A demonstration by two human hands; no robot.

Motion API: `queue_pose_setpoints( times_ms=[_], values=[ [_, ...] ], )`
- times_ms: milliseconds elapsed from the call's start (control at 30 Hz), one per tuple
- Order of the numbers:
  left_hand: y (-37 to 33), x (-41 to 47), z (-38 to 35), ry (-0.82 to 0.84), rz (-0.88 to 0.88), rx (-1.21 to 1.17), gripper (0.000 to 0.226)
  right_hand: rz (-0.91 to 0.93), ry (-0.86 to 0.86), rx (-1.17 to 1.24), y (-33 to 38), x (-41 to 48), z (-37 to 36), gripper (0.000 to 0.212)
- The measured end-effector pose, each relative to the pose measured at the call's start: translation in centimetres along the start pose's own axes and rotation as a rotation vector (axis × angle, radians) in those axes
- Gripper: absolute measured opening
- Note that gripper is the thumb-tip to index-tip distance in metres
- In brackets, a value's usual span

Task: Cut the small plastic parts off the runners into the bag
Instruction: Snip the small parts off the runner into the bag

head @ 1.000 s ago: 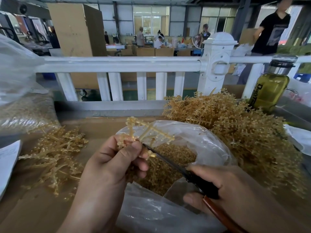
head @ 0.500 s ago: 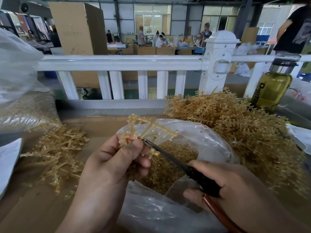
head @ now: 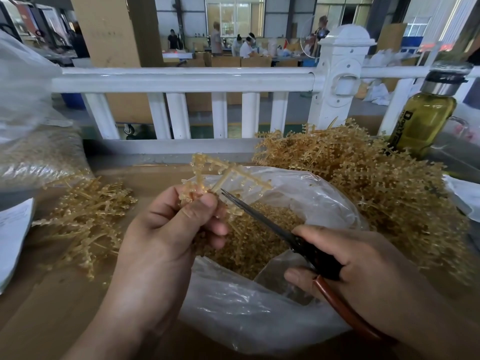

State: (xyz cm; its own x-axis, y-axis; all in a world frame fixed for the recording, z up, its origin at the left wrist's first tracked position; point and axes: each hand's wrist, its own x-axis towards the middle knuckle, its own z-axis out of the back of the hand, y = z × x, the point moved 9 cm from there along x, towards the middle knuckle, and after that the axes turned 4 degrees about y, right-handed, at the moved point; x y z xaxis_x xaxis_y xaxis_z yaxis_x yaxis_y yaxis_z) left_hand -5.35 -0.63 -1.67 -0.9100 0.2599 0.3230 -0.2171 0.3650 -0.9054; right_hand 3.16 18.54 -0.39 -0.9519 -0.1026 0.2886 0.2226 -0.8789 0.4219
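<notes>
My left hand (head: 168, 229) pinches a translucent amber runner (head: 228, 175) with small parts on its branches, held over the mouth of a clear plastic bag (head: 259, 315). Cut amber parts (head: 257, 237) fill the bag's inside. My right hand (head: 363, 276) grips scissors (head: 262, 216) with dark blades and a reddish-brown handle. The blade tips sit slightly parted, just right of my left thumb and under the runner's branches.
A big heap of amber runners (head: 376, 188) lies to the right, a smaller heap (head: 88, 219) to the left. A filled clear bag (head: 33, 152) stands far left, white paper (head: 13, 235) below it. An olive bottle (head: 426, 118) and a white railing (head: 181, 79) stand behind.
The scissor tips have drawn back a little to the right of my left thumb and show slightly parted. The runner has stayed over the bag in my left hand.
</notes>
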Motion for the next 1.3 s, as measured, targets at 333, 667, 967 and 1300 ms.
queue_pose_setpoints(
  times_ms=[333,667,967,1300],
  values=[
    [0.0,0.02,0.08,-0.009,0.006,0.003,0.01,0.013,0.027,-0.01,-0.14,0.03,-0.09,0.049],
    [0.33,-0.01,-0.44,0.036,0.066,-0.065,0.01,0.033,-0.006,-0.007,0.06,0.05,-0.02,0.05],
    [0.28,-0.05,-0.47,0.027,0.056,-0.037,0.01,0.071,-0.03,-0.003,0.41,0.18,0.27,0.045],
    [0.26,-0.07,-0.41,-0.004,0.055,-0.044,0.009,0.062,0.009,0.043,0.18,0.13,0.02,0.045]
  ],
)
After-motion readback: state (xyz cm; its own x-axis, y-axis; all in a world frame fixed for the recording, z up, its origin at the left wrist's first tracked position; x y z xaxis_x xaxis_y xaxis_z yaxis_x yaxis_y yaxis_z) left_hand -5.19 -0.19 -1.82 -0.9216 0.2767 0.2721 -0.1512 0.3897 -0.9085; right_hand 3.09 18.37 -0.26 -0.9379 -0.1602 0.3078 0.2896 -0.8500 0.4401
